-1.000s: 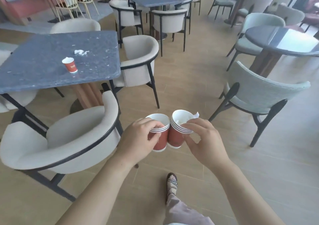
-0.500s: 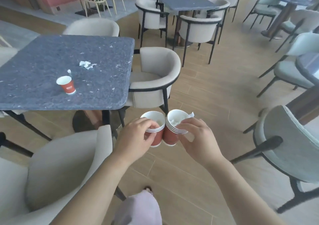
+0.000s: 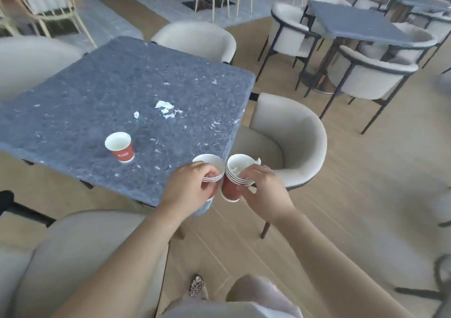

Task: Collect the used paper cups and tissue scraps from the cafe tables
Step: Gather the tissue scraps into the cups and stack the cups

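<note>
The left hand holds a stack of red paper cups, its grip curled round the rims. The right hand pinches a second stack, which touches the first and has what looks like tissue inside. Both are at the near right corner of the grey worktop. One red cup stands upright towards its near edge, and tissue scraps lie farther in.

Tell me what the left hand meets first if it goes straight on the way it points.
Likely the cup stack in the right hand, right beside the left hand and its own cups; depth is unclear.
</note>
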Demonstrator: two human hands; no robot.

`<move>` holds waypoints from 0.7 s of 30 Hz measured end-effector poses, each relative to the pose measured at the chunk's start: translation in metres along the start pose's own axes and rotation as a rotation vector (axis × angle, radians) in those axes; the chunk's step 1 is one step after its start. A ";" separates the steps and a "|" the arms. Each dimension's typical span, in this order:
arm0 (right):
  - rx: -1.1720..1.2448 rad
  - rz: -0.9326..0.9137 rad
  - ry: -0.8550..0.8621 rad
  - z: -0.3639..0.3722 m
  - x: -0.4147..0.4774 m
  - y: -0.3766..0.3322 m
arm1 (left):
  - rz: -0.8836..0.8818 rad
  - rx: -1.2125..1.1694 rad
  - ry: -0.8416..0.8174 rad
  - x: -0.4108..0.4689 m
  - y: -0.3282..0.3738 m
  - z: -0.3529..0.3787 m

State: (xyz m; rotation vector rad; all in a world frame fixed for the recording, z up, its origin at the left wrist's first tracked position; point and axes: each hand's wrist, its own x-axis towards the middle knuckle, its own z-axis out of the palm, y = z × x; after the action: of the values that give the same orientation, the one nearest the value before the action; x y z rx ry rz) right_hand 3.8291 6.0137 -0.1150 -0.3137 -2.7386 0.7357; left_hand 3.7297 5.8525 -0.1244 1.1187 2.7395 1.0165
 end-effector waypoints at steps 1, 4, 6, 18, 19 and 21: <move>0.013 -0.007 -0.018 0.007 0.017 0.003 | -0.026 0.017 0.001 0.012 -0.010 -0.001; 0.044 -0.056 -0.083 0.027 0.067 0.014 | -0.105 0.057 0.017 0.046 -0.038 0.001; 0.022 -0.080 -0.146 0.040 0.103 0.025 | -0.150 0.082 0.024 0.073 -0.052 0.004; -0.065 -0.249 -0.486 0.105 0.295 0.098 | -0.474 0.156 -0.051 0.213 -0.110 0.038; -0.070 -0.260 -0.506 0.110 0.305 0.101 | -0.492 0.162 -0.060 0.219 -0.114 0.041; -0.083 -0.288 -0.546 0.118 0.321 0.105 | -0.532 0.166 -0.057 0.226 -0.121 0.046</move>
State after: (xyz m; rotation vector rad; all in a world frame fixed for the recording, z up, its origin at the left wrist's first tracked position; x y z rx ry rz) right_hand 3.5047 6.1389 -0.1968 0.3109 -3.2234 0.7088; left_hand 3.4973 5.9564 -0.1801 0.3682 2.8652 0.6815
